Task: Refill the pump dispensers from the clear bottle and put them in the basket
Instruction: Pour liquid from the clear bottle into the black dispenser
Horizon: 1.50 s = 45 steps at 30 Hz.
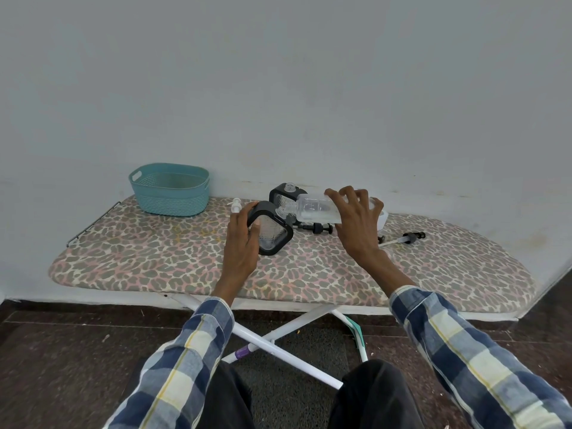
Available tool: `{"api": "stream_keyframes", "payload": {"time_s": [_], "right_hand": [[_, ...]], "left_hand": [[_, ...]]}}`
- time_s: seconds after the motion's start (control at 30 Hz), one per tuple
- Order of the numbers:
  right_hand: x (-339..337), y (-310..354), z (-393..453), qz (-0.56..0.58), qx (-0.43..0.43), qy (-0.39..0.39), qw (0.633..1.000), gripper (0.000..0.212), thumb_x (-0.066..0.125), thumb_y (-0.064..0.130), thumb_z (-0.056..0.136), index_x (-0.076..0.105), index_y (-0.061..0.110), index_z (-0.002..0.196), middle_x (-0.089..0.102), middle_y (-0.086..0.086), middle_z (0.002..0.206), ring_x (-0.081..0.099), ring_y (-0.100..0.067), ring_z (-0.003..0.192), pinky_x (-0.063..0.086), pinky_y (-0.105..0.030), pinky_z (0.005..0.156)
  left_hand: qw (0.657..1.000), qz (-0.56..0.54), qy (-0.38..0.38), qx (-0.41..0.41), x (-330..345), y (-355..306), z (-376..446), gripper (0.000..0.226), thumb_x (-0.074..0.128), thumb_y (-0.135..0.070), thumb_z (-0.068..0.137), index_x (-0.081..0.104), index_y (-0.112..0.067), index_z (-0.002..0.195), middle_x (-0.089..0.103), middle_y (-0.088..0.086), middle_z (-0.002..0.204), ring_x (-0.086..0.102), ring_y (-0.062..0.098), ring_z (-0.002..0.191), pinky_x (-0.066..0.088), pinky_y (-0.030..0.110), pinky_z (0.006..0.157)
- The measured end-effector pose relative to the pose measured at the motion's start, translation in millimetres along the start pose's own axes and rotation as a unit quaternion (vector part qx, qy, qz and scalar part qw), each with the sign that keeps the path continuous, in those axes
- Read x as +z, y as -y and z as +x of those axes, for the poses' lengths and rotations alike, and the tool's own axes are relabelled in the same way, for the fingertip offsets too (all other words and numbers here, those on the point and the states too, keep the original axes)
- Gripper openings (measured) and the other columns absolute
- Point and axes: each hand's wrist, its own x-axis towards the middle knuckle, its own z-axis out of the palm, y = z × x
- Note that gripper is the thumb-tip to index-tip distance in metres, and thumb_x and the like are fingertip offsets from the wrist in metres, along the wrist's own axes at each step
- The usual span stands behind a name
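My left hand (240, 243) grips a black-framed square dispenser (274, 232), tilted, on the ironing board (154, 258). My right hand (356, 224) holds the clear bottle (312, 209) almost level, its neck pointing left at the dispenser's top. A second black dispenser (286, 193) stands upright behind them, its clear neck uncovered. Two black pump heads lie on the board, one (318, 227) under the bottle and one (408, 237) to the right. The teal basket (170, 188) stands at the back left and looks empty.
A white pump head (236, 205) lies near the basket. The wall runs right behind the board. The board's white crossed legs (278, 339) stand on a dark stone floor in front of my knees.
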Motion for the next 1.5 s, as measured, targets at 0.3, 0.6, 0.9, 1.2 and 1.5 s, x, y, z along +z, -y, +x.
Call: {"api": "stream_keyframes", "payload": {"time_s": [0.3, 0.6, 0.9, 1.2, 1.5], "right_hand": [[0.3, 0.0, -1.0, -0.004, 0.002, -0.004, 1.0, 0.099, 0.082, -0.011, 0.063, 0.048, 0.039, 0.141, 0.051, 0.006, 0.132, 0.047, -0.026, 0.122, 0.036, -0.056, 0.102], [-0.6, 0.0, -0.3, -0.004, 0.002, -0.003, 1.0, 0.099, 0.084, -0.009, 0.064, 0.048, 0.04, 0.142, 0.051, 0.006, 0.132, 0.048, -0.026, 0.123, 0.035, -0.056, 0.103], [-3.3, 0.8, -1.0, -0.001, 0.004, 0.001, 1.0, 0.098, 0.079, -0.014, 0.065, 0.048, 0.039, 0.142, 0.051, 0.005, 0.133, 0.048, -0.027, 0.124, 0.035, -0.056, 0.103], [-5.0, 0.6, -2.0, 0.0, 0.002, 0.0, 1.0, 0.099, 0.075, -0.017, 0.064, 0.049, 0.038, 0.142, 0.051, 0.004, 0.133, 0.048, -0.028, 0.124, 0.035, -0.057, 0.104], [-6.9, 0.7, -2.6, 0.002, 0.004, 0.003, 1.0, 0.099, 0.075, -0.017, 0.063, 0.051, 0.037, 0.142, 0.052, 0.004, 0.133, 0.049, -0.028, 0.124, 0.035, -0.057, 0.104]], "left_hand": [[1.0, -0.009, -0.001, -0.004, 0.5, 0.5, -0.1, 0.043, 0.04, -0.037, 0.116, 0.041, -0.039, 0.159, 0.044, -0.001, 0.154, 0.048, 0.021, 0.141, 0.044, 0.05, 0.118], [1.0, -0.007, -0.002, 0.006, -1.2, -1.9, -1.0, 0.042, 0.04, -0.038, 0.117, 0.04, -0.036, 0.159, 0.045, -0.001, 0.153, 0.048, 0.019, 0.141, 0.044, 0.047, 0.119], [1.0, -0.002, -0.002, 0.003, -0.9, -2.3, -0.8, 0.043, 0.039, -0.04, 0.117, 0.04, -0.037, 0.159, 0.044, -0.001, 0.155, 0.048, 0.018, 0.141, 0.043, 0.046, 0.119], [1.0, 0.0, -0.003, 0.006, -0.5, -1.8, -0.9, 0.043, 0.039, -0.039, 0.117, 0.04, -0.036, 0.159, 0.044, 0.001, 0.156, 0.047, 0.02, 0.142, 0.043, 0.046, 0.119], [1.0, 0.005, -0.001, 0.007, -0.1, -0.8, -0.9, 0.043, 0.039, -0.039, 0.117, 0.04, -0.036, 0.159, 0.044, 0.001, 0.155, 0.048, 0.02, 0.141, 0.042, 0.041, 0.116]]}}
